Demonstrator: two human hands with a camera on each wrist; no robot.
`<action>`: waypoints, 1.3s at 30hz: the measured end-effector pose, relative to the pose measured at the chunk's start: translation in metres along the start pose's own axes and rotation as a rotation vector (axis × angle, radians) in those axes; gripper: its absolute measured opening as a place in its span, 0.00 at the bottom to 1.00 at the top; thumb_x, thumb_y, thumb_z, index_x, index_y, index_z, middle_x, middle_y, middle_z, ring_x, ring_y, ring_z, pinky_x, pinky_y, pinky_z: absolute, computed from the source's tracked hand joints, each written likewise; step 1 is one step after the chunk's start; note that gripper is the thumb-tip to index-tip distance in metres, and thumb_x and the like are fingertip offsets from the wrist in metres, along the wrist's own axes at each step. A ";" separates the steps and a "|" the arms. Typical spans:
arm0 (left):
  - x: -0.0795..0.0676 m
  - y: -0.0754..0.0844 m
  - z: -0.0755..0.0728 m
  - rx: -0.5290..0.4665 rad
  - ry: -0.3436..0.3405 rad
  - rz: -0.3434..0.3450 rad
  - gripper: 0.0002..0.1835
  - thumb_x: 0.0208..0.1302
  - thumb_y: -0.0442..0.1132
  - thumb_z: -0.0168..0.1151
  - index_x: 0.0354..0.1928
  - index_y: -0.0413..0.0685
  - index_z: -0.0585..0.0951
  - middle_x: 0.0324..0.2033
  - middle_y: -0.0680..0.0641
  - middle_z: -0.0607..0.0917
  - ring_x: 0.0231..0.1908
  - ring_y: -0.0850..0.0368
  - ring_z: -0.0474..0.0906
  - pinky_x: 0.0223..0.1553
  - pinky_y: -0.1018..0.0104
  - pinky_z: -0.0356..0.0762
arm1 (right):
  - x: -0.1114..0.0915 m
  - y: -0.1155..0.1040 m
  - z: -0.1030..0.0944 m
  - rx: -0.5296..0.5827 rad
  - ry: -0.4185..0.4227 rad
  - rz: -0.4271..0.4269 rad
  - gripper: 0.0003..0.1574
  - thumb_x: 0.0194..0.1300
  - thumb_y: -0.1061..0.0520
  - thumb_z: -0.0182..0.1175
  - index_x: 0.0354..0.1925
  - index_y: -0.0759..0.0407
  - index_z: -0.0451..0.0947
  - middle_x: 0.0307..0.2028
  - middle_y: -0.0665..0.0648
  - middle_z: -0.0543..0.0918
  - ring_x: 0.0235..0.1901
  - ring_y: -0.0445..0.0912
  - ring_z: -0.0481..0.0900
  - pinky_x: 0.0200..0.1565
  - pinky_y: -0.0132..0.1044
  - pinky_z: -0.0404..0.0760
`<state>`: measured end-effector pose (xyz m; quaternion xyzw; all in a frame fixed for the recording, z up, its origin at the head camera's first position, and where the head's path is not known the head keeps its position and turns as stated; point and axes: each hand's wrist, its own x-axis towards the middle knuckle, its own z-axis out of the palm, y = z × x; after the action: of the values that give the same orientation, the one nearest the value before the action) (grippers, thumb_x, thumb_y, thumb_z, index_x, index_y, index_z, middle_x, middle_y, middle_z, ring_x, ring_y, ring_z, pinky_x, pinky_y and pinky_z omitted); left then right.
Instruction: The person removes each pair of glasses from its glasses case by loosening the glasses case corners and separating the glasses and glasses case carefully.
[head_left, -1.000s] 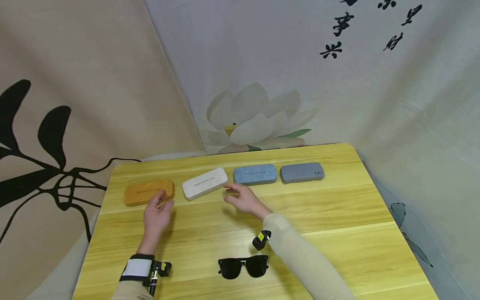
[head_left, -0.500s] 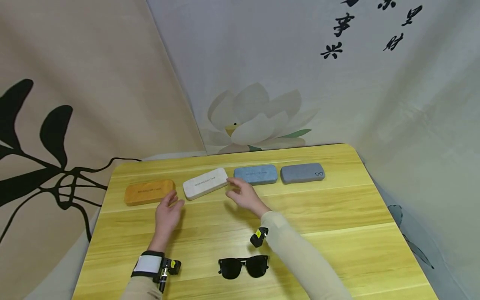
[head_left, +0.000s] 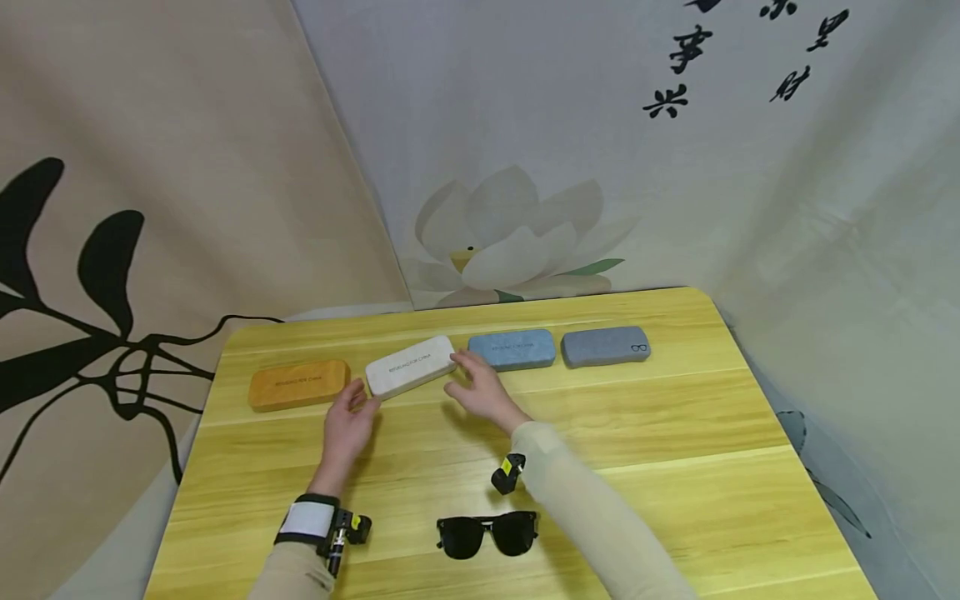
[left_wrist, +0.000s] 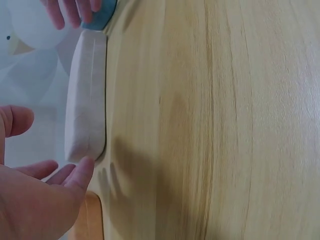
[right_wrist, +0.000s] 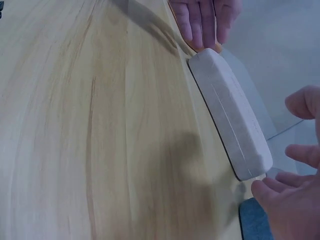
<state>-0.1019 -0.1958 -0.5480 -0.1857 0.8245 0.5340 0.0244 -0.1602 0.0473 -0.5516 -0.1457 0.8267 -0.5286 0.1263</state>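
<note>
A white glasses case lies closed and slightly slanted on the table, between my two hands. My left hand is at its left end, fingers spread and fingertips right at the corner. At the opposite end my right hand has its fingertips beside the case's right edge, the thumb apart from the fingers. In the left wrist view the white case stands just beyond the relaxed left fingers. From the right wrist the case's near end sits close to the right fingertips.
An orange glasses case lies to the left. A blue case and a grey case are on the right. Black sunglasses rest near the front of the wooden table. Printed cloth hangs behind.
My left hand has moved right, from over the orange case to the white case's left end. My right hand has shifted slightly toward its right end. The cases have stayed put.
</note>
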 end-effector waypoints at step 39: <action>0.007 -0.001 0.008 -0.055 -0.040 -0.061 0.35 0.73 0.39 0.57 0.77 0.35 0.62 0.72 0.30 0.69 0.72 0.37 0.67 0.70 0.48 0.68 | 0.001 0.001 0.009 -0.038 -0.067 0.082 0.42 0.71 0.50 0.57 0.77 0.66 0.62 0.79 0.69 0.54 0.75 0.63 0.60 0.73 0.55 0.64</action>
<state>-0.1095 -0.1911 -0.5536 -0.2009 0.8028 0.5590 0.0519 -0.1585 0.0397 -0.5562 -0.1315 0.8372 -0.5020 0.1725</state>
